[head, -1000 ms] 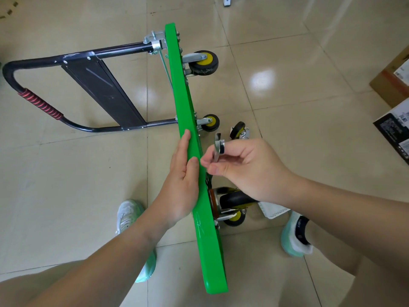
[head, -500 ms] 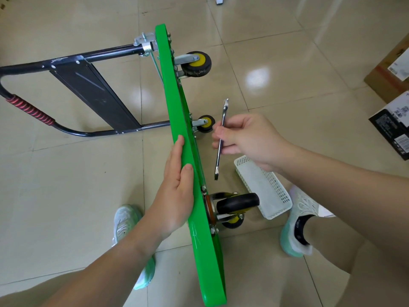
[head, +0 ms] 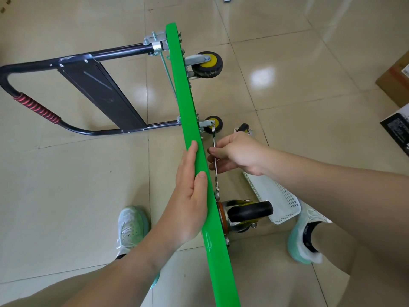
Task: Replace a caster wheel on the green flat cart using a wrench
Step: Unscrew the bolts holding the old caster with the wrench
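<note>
Green flat cart (head: 188, 120) tipped on its side edge on the tiled floor, wheels facing right, black folding handle (head: 73, 63) lying out to the left. Left hand (head: 190, 196) flat against the deck's upper edge, fingers straight, thumb along the green rim. Right hand (head: 239, 154) just across the deck, fingers pinching the shaft of a slim wrench (head: 215, 171). Wrench runs close beside the underside; its lower end sits at the mounting of the near caster wheel (head: 250, 210). White plastic basket (head: 276, 196) on the floor under the right forearm.
</note>
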### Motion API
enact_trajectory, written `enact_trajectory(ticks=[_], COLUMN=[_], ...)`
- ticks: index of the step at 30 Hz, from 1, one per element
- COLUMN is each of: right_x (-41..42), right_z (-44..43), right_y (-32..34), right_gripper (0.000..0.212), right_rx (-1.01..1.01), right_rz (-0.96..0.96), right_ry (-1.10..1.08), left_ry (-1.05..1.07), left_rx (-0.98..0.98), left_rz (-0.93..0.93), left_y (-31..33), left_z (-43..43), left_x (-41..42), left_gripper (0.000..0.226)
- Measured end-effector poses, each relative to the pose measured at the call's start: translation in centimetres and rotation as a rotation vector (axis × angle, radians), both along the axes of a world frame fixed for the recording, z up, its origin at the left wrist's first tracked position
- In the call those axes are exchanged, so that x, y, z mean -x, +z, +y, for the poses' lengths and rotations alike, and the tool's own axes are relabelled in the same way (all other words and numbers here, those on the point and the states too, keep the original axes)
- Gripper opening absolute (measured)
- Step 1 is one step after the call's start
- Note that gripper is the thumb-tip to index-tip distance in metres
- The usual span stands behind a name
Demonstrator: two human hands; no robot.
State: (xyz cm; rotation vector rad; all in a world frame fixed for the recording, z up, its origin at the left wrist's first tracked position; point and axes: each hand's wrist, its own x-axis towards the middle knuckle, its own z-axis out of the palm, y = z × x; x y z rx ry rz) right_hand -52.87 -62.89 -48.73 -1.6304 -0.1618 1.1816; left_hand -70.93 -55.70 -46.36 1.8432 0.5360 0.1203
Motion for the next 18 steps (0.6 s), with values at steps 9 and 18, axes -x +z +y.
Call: enact_trajectory(ticks=[9, 18], right_x=[0.9, 0.2], right_z=[0.7, 0.7], right_y=[-2.4, -3.0], right_gripper=[0.031, 0.036], right_rx=[0.081, 0.053], right_rz=[0.08, 0.065], right_ry=[0.101, 0.028], left_ry=[-0.022, 0.029], left_rx=[-0.022, -0.031], left_rz=[-0.005, -0.001], left_y=[0.1, 0.2], left_z=[0.1, -0.3], left_x=[0.2, 0.0], left_gripper=[0.053, 0.054])
